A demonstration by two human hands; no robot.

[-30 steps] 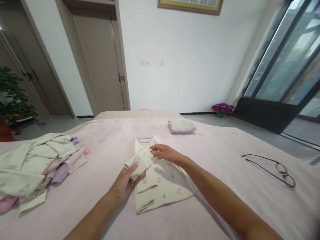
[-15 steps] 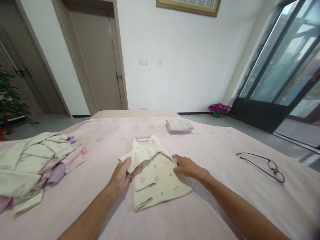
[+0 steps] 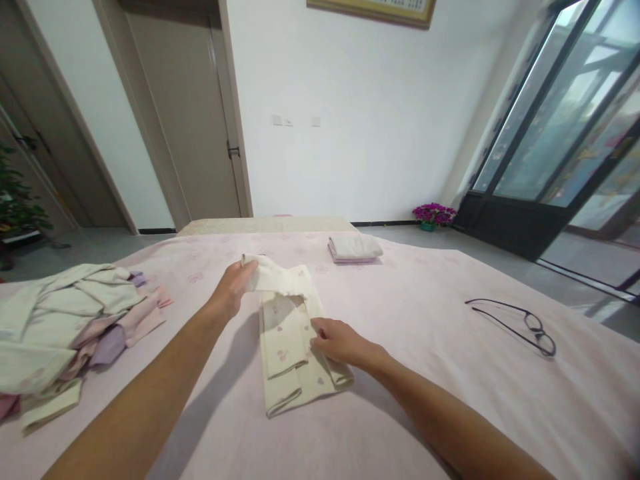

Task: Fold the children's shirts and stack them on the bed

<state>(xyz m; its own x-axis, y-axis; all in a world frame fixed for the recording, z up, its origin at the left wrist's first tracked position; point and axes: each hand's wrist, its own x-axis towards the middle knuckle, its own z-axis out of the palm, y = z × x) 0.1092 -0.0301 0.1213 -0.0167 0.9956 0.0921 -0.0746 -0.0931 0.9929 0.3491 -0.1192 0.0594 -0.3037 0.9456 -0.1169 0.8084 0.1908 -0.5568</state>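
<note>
Left hand (image 3: 231,291): thumb and fingers pinch the end of a sleeve (image 3: 276,276), lifting it off the pink cover (image 3: 425,300).
Right hand (image 3: 340,340): fingertips drawn together, pinching cloth at the right-hand side of the shirt (image 3: 283,333).
Shirt position: on the pink cover, between and under the hands, hem toward the wearer; pale cream with small printed motifs.
Shirt, done: left-hand side appears turned in, with a sleeve laid lengthwise along it (judged from the layered edges).
Shirt, left: right-hand side only partly turned in, by appearance; the pinched sleeve is not yet laid flat.
Folded stack (image 3: 355,248): beyond the shirt and to its right; white over pale purple, apparently finished.
Loose pile (image 3: 85,320): at far left, well apart from the shirt; crumpled cream, pink and purple garments, apparently unfolded.
Glasses (image 3: 539,332): on the cover at right, clear of both hands.
</note>
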